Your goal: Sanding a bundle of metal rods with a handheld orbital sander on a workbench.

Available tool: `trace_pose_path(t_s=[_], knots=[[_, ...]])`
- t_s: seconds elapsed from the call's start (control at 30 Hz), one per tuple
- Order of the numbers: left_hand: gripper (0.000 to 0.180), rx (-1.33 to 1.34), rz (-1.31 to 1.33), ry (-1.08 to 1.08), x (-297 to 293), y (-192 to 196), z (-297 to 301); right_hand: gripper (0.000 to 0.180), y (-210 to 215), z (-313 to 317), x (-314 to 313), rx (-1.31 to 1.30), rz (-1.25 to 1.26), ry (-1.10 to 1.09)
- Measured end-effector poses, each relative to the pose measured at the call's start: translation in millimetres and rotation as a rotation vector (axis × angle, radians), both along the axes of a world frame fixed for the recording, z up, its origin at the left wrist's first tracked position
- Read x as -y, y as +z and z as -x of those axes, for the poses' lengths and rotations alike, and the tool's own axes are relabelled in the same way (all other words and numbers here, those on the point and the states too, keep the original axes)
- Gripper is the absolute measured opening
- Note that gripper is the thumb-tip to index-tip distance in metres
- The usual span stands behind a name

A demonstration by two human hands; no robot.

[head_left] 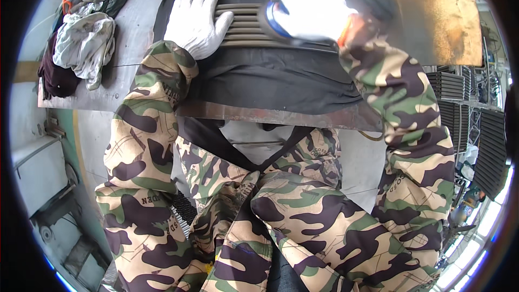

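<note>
Several dull metal rods lie side by side on a black cloth over the table. My left hand, in a white glove, rests flat across their left part with the fingers stretched out and the thumb apart. Further right, my right hand, also white-gloved, is closed around a round blue-edged pad and holds it against or just over the rods. Motion smears the pad and the right wrist, so its exact kind is unclear. The right hand and forearm hide the rods' right part.
Crumpled gloves and rags are heaped on the table's left side. A brownish sheet covers its far right. The table's front edge runs close to my body. Stacks of dark rods stand beyond the right side.
</note>
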State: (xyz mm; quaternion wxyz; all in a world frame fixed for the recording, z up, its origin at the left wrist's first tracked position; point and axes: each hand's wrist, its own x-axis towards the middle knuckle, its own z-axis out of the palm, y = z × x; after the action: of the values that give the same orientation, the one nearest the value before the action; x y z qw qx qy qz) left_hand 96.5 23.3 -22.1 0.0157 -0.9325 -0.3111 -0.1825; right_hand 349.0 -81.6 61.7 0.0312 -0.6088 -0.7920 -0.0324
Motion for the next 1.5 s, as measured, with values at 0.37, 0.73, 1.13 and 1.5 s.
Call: trace_pose_path(t_s=[0.37,0.73,1.13,1.5], knots=[[0.055,0.139,-0.239,-0.030,-6.5,-15.8,-2.4,0.030,-9.6,10.3,6.6,-0.046,-0.080,0.097],[0.056,0.118,-0.109,-0.035,15.6,-4.6,0.4,0.030,12.7,-2.1,-8.2,-0.068,-0.011,-0.024],[0.062,-0.001,-0.185,0.013,37.2,-5.6,15.9,0.024,11.1,-41.8,13.7,-0.066,-0.033,-0.042],[0.061,-0.006,-0.223,-0.015,4.3,-6.9,6.6,0.027,18.1,-67.8,53.5,-0.082,-0.028,-0.082]])
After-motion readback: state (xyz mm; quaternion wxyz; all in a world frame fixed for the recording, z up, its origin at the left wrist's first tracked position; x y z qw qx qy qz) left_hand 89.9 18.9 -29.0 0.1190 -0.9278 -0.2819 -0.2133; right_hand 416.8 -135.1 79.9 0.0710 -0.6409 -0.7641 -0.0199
